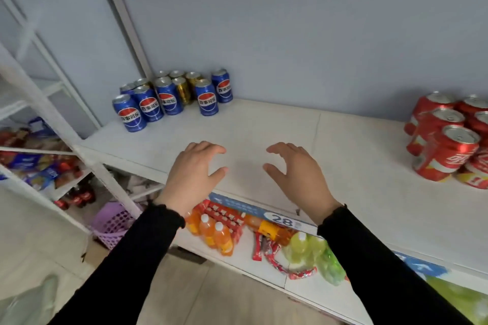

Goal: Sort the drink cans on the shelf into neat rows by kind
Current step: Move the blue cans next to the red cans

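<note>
Fingers [211,149] of both the left hand [194,166] and right hand [297,169] are spread, holding nothing, over the bare shelf [343,145]. Blue cans [148,105] and gold cans [183,90] mingle at ten o'clock; red cans [446,150] at three. Best lift gold ones straight up, one at a time.

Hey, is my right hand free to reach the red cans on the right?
Probably yes: the right hand is open and empty, and only bare shelf lies between it and the red cans.
</note>
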### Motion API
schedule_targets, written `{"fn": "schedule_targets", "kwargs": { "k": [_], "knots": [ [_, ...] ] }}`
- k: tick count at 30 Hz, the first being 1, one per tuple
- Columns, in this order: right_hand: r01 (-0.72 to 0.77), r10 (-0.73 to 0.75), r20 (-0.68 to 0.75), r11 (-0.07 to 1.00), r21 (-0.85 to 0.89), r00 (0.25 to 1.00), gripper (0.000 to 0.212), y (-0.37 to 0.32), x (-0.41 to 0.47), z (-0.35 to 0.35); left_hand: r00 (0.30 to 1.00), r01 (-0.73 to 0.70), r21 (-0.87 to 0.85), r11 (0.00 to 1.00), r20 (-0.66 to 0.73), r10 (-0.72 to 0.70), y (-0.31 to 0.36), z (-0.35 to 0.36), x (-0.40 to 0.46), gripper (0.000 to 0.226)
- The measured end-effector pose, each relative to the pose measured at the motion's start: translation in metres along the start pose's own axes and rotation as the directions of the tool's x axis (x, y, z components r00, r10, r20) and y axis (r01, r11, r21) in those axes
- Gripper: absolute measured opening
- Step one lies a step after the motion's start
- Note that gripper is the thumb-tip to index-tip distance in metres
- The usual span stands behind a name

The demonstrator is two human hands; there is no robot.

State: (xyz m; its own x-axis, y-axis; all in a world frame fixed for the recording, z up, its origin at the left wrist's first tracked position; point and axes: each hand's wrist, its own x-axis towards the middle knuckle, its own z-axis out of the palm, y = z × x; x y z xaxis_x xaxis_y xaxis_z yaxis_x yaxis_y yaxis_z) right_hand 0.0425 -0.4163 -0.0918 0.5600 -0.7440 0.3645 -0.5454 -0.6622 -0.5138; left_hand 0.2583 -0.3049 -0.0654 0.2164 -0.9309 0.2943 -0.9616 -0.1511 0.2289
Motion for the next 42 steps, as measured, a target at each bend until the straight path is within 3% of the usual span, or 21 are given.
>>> {"fn": "schedule_targets", "kwargs": {
  "k": [10, 20, 26, 30, 35, 42],
  "knots": [
    [-0.101, 0.073, 0.142, 0.974, 0.203, 0.987, 0.041, -0.109, 0.068, 0.113, 0.999, 0.05, 0.0, 0.999, -0.006, -0.05, -0.169, -0.049, 0.017, 0.056],
    [-0.19, 0.122, 0.205, 0.915, 0.357, 0.971, 0.054, -0.157, 0.2, 0.204, 0.99, 0.133, 0.178, 0.975, 0.023, -0.139, -0.298, -0.075, 0.108, 0.088],
    [-0.153, 0.108, 0.117, 0.853, 0.499, 0.987, 0.054, -0.186, 0.263, 0.262, 0.977, 0.116, 0.177, 0.977, 0.155, -0.145, -0.333, -0.071, 0.149, 0.084],
    [-0.204, 0.183, 0.093, 0.803, 0.561, 0.979, 0.058, -0.198, 0.281, 0.294, 0.977, 0.055, 0.161, 0.985, 0.194, -0.086, -0.35, -0.069, 0.164, 0.072],
    [-0.246, 0.279, 0.012, 0.826, 0.508, 0.96, 0.059, -0.207, 0.294, 0.315, 0.954, -0.071, 0.163, 0.984, 0.298, 0.02, -0.366, -0.083, 0.177, 0.057],
    [-0.374, 0.414, 0.027, 0.792, 0.482, 0.91, 0.068, -0.224, 0.299, 0.332, 0.919, -0.113, 0.048, 0.992, 0.384, 0.086, -0.384, -0.086, 0.174, 0.069]
  ]
}}
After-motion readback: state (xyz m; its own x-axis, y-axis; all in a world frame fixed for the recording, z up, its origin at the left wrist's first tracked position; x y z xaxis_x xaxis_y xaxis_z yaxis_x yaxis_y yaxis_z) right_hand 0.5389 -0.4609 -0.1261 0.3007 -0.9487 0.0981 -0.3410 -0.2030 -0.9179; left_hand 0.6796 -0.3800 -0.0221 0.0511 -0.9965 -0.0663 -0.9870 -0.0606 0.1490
